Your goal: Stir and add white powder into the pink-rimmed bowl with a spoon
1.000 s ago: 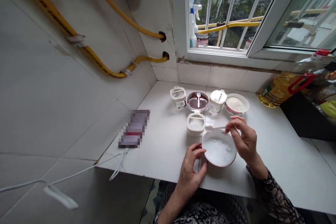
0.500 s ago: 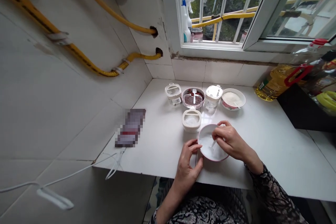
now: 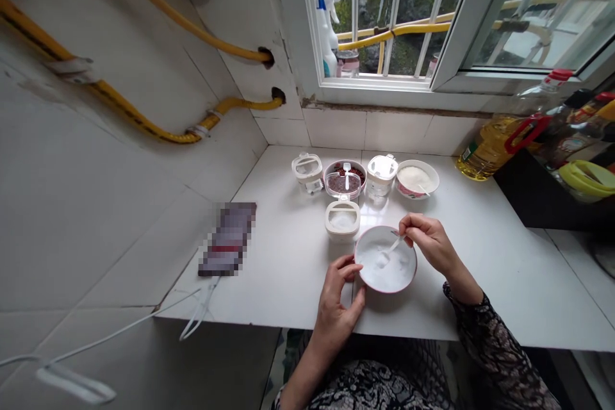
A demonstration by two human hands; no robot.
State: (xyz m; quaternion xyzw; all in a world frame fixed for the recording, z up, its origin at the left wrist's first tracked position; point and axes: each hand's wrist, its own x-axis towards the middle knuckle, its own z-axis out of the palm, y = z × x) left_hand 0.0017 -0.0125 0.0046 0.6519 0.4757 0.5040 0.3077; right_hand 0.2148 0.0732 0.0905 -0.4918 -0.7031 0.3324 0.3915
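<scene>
My right hand point(image 3: 429, 243) pinches the handle of a small white spoon point(image 3: 398, 244), whose scoop end dips into a white bowl point(image 3: 371, 238) with a pink rim. White powder point(image 3: 394, 269) lies in the bowl, and some sits on the spoon. At the bowl's left side, my left hand point(image 3: 337, 301) curves its fingers and thumb around the rim, holding it on the counter. Just behind the bowl stands a small container point(image 3: 343, 233) of white contents, its clear lid tipped up.
Farther back are two clear lidded jars point(image 3: 308, 174) point(image 3: 382, 174), a bowl of dark red pieces point(image 3: 363, 174) and a bowl of pale grains point(image 3: 417, 176). An oil bottle point(image 3: 485, 147) and a black rack point(image 3: 523, 195) stand right. A pixelated phone-like object point(image 3: 228, 237) with a white cable lies left.
My right hand has drawn back to the right and up along the bowl, so the spoon and powder show more. My left hand stays at the rim. The camera view has shifted slightly.
</scene>
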